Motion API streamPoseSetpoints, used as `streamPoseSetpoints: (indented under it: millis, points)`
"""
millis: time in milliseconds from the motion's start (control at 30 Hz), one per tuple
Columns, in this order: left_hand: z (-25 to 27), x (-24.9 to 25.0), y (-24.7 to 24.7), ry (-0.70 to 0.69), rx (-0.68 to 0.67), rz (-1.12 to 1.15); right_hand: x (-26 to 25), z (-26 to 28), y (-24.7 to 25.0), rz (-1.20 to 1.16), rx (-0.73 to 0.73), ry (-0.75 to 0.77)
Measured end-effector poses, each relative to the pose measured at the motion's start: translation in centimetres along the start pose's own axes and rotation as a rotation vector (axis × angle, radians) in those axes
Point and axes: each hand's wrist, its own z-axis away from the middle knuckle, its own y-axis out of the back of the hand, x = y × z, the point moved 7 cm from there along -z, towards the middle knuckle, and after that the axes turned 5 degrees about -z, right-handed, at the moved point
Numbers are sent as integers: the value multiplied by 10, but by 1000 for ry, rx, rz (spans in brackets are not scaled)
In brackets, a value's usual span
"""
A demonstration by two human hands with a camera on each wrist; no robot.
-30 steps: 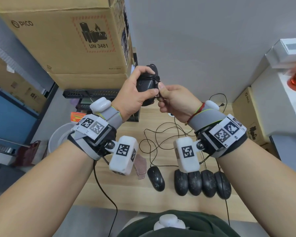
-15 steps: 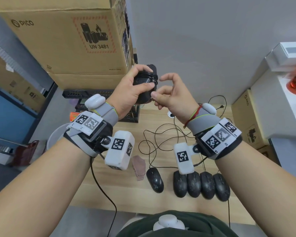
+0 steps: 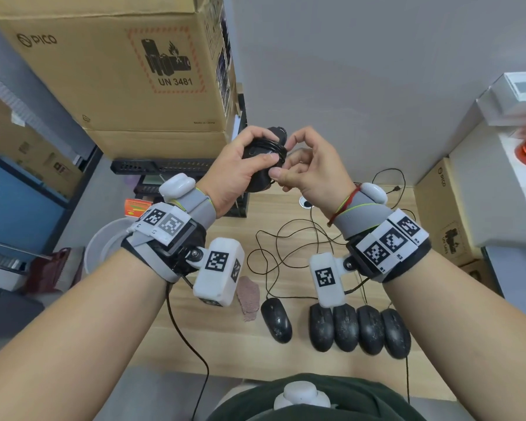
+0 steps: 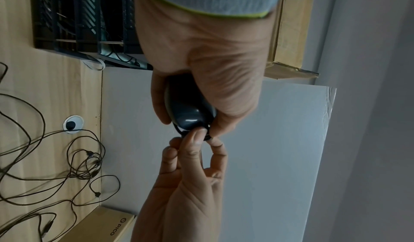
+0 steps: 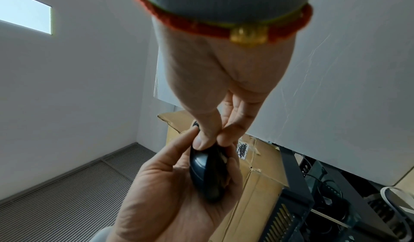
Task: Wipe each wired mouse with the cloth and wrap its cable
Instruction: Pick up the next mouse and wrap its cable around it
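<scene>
A black wired mouse (image 3: 258, 177) with its cable (image 3: 269, 145) wound round its body is held up in front of the wall, well above the table. My left hand (image 3: 249, 156) grips it, thumb across the coils. My right hand (image 3: 286, 161) pinches the cable at the mouse's end between thumb and fingers; the left wrist view shows this pinch on the mouse (image 4: 186, 111). On the table below lie a pinkish-brown cloth (image 3: 249, 294), a single black mouse (image 3: 276, 319) and a row of several black mice (image 3: 359, 329).
Loose black cables (image 3: 286, 247) tangle across the wooden table (image 3: 225, 344) behind the mice. Large cardboard boxes (image 3: 128, 71) stand at the back left over a black rack (image 3: 164, 167). A small box (image 3: 444, 214) and a white cabinet (image 3: 492, 189) flank the right. A white bowl (image 3: 104, 247) sits at the left.
My right hand's fingers spread off the mouse half a second ago and now pinch the cable at it again. The left hand keeps hold of the mouse, which has turned slightly.
</scene>
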Motion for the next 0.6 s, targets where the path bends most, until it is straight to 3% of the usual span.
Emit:
streamPoseSetpoints:
  millis: [267,600]
  points:
    - [-3,-17,-2,118,54,169,7,-3,7,-49,158,-83]
    - [-4,-8,-2,-22,53,-48,19,-2,13,95,239,-59]
